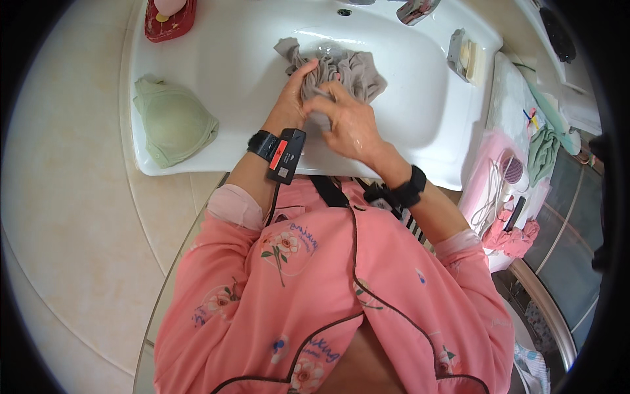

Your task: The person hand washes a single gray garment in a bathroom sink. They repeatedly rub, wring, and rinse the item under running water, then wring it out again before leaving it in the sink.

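Observation:
Over the basin of a white ceramic sink (231, 64), both my hands are on a bunched, wet grey cloth (364, 74). My left hand (290, 101) grips its near left side, thumb pointing up along the folds. From the right, my right hand (349, 120) closes on the near part of the cloth with bent fingers. Wet skin glistens on that hand. Some fingertips are hidden in the folds. Clear water shows on the basin floor just beyond the cloth, under the metal faucet (417, 11).
A pale green bra (172, 123) lies on the sink's left ledge, below a red soap dish (170, 27). Another soap holder (465, 56) sits on the right rim. Right of the sink, a hair dryer (514, 172) with its cord rests on a pink-covered surface.

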The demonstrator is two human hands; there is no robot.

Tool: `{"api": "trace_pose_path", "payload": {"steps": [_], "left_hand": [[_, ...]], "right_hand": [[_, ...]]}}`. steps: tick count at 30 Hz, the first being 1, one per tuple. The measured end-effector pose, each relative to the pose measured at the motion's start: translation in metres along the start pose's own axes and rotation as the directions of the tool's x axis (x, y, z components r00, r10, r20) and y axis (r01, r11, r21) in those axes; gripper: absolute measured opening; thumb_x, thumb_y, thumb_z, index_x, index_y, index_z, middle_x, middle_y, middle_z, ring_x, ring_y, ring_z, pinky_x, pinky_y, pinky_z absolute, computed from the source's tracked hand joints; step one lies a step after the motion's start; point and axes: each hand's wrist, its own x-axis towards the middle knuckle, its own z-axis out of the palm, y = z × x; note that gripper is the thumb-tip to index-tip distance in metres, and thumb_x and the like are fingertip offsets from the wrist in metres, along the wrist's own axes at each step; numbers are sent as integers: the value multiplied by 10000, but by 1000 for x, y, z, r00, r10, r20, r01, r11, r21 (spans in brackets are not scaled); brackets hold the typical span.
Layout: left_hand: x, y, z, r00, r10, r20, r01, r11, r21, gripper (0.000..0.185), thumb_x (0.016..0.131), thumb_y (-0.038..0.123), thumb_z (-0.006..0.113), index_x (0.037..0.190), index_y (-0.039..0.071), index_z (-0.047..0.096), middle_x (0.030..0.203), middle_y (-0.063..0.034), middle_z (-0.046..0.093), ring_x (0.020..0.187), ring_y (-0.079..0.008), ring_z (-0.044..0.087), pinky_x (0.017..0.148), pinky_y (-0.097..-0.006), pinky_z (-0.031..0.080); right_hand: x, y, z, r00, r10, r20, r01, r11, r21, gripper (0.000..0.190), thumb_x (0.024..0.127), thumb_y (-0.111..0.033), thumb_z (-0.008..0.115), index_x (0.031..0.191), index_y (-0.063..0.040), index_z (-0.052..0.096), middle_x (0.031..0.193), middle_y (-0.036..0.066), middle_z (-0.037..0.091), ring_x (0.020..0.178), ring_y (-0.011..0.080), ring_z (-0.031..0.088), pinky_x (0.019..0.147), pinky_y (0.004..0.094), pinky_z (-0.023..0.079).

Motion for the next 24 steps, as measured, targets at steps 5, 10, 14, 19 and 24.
{"api": "trace_pose_path", "payload": {"steps": [5,10,14,19,24], "left_hand": [[8,5,37,936,-324,-139,251,888,-386,280,819,123,423,1078,25,464,1023,-120,535,903,-231,548,766,-375,472],[2,15,40,876,-375,-302,289,911,-295,426,688,24,512,1110,5,454,1006,-150,554,925,-293,546,812,-370,421],[3,16,31,892,-301,-337,202,932,-300,265,781,130,467,1020,19,494,956,-112,559,862,-247,556,750,-373,457],[12,12,49,828,-400,-394,145,831,-537,211,814,166,457,956,27,529,914,-90,570,805,-215,568,699,-364,483],[12,14,33,849,-489,-198,306,762,-571,182,792,167,475,913,42,530,845,-80,578,732,-204,575,629,-354,489]], "right_hand": [[33,6,-19,953,229,-198,-210,971,114,252,617,-202,578,848,-105,601,912,125,565,800,308,563,678,347,458],[32,7,-12,898,300,-323,-255,951,174,247,657,-270,594,821,-86,609,890,143,577,792,301,566,703,334,455],[19,-14,-5,973,168,-159,-156,984,86,251,668,-321,611,768,-91,611,892,128,580,785,290,570,666,331,461],[44,11,-19,839,471,-273,-436,882,182,313,747,-357,558,752,-49,612,839,129,604,704,295,581,618,342,457],[20,9,1,964,23,-264,-11,999,46,217,713,-301,593,696,-87,623,851,126,596,682,281,580,587,346,460]]}}
